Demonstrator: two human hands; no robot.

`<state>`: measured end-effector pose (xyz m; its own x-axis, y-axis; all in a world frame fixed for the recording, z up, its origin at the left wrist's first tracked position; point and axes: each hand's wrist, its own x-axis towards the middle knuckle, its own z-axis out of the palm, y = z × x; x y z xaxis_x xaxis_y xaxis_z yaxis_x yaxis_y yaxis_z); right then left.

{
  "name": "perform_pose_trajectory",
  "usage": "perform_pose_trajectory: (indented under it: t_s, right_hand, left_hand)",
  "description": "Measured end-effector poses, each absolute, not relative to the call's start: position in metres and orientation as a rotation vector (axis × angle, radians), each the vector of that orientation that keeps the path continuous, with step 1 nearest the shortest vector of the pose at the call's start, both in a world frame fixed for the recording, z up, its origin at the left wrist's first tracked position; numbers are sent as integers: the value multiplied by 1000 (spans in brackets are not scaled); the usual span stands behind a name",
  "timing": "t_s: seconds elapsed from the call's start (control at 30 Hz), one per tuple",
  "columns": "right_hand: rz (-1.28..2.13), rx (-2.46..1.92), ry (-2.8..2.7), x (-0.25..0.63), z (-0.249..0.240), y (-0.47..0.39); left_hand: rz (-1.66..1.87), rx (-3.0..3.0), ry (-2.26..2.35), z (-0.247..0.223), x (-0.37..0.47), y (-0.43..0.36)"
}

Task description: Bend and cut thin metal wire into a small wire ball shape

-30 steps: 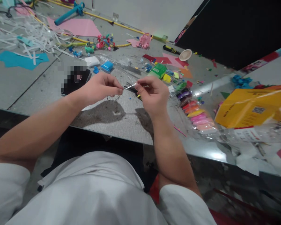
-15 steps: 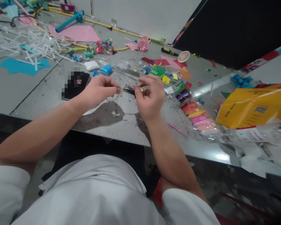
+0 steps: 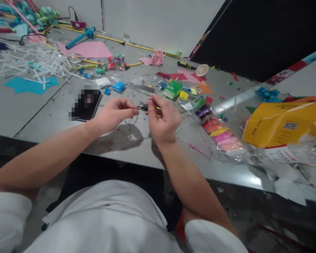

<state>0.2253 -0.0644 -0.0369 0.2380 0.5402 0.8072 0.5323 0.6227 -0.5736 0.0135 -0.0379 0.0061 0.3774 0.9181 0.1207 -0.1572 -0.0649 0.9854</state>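
Note:
My left hand (image 3: 121, 111) is closed in a pinch above the grey table, with a thin chain-like loop (image 3: 131, 121) hanging below its fingertips. Just to the right, my right hand (image 3: 163, 119) has thumb and forefinger pressed together, close to the left fingertips. What it pinches is too small to make out. A dark slim tool (image 3: 142, 108) with a yellow part shows between and behind the fingers; whether it is gripped or lies on the table I cannot tell. Left of the hands lies a black phone-like slab (image 3: 96, 107), partly pixelated.
A blue packet (image 3: 118, 86) and a white packet (image 3: 103, 82) lie beyond my left hand. To the right are a green packet (image 3: 172, 90), a strip of coloured clay packets (image 3: 222, 135), a pink stick (image 3: 199, 151) and a yellow bag (image 3: 281, 123). Shredded white paper (image 3: 39, 63) covers the far left.
The whole view has shifted, so the table sits slightly lower in the picture. Both hands keep their pinches, and the right fingertips have come closer to the left ones.

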Motion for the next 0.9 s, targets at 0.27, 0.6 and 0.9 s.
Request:
perform_pose_trajectory:
  t_s: [0.27, 0.6, 0.9]
  right_hand:
    - [278, -982, -1326, 219, -36, -61]
    - [574, -924, -1221, 230, -26, -54]
    - [666, -902, -1230, 243, -31, -46]
  left_hand:
    - [1158, 1719, 871, -2, 10, -35]
    - [986, 1644, 805, -9, 10, -27]
    - [954, 1582, 788, -7, 8, -25]
